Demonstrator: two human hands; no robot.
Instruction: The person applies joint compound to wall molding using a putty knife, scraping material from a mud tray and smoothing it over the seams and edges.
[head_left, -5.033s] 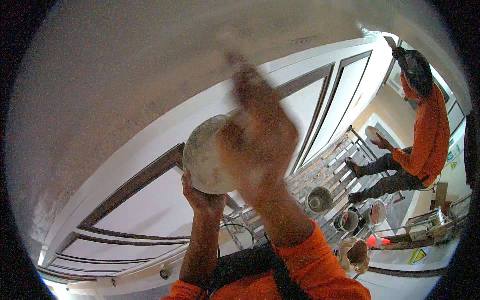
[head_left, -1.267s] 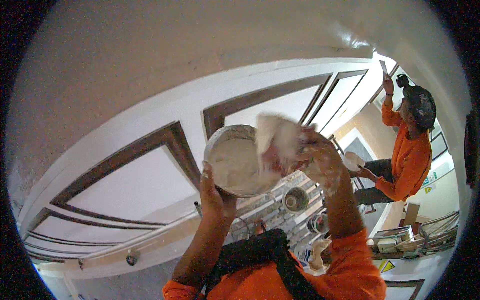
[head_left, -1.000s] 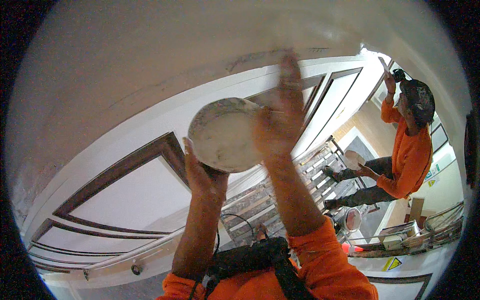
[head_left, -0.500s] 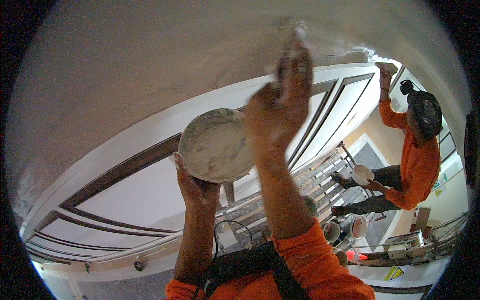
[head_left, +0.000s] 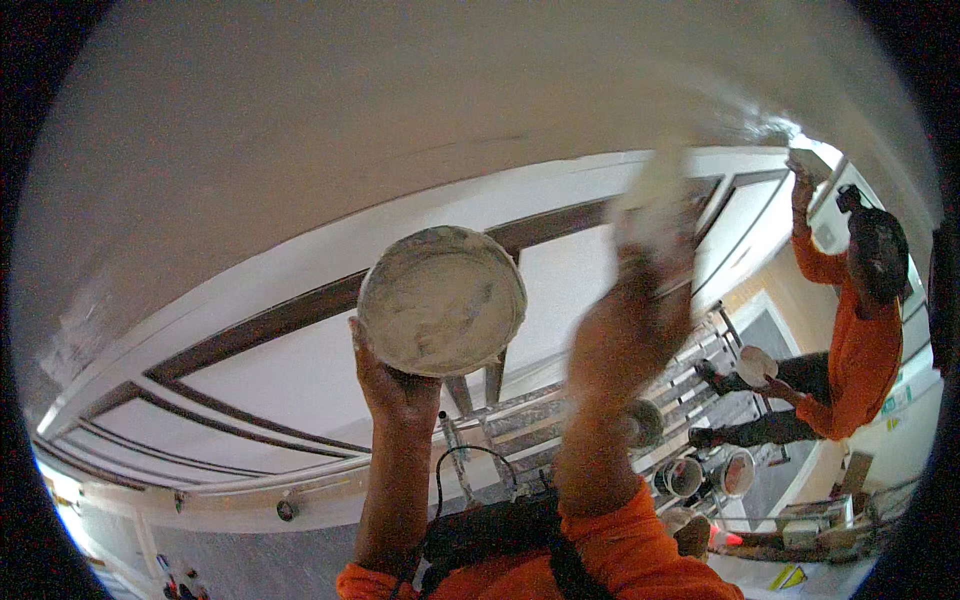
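My left hand (head_left: 395, 385) is closed around the underside of a shallow round bowl (head_left: 440, 238), holding it up at the middle of the view. Greyish-beige filler paste (head_left: 440, 310) coats the inside of the bowl. To the right, my right hand (head_left: 635, 330) is raised and smeared by motion, its fingers wrapped round a pale flat-bladed tool (head_left: 655, 195). The blade points up toward the ceiling (head_left: 400, 110); blur hides its exact shape and whether it touches. A gap separates the tool from the bowl.
At the right a co-worker (head_left: 870, 330) in an orange top reaches up with one hand and holds a pale round bowl (head_left: 757, 366). Below are slatted boards (head_left: 545, 437), buckets (head_left: 683, 477) and a red cone (head_left: 725, 538). Dark-trimmed white panels (head_left: 270, 385) line the wall.
My right hand has swung right and down from the ceiling with the tool, away from the bowl. The bowl, now fully visible, stays nearly in place. The co-worker appears farther right and lower.
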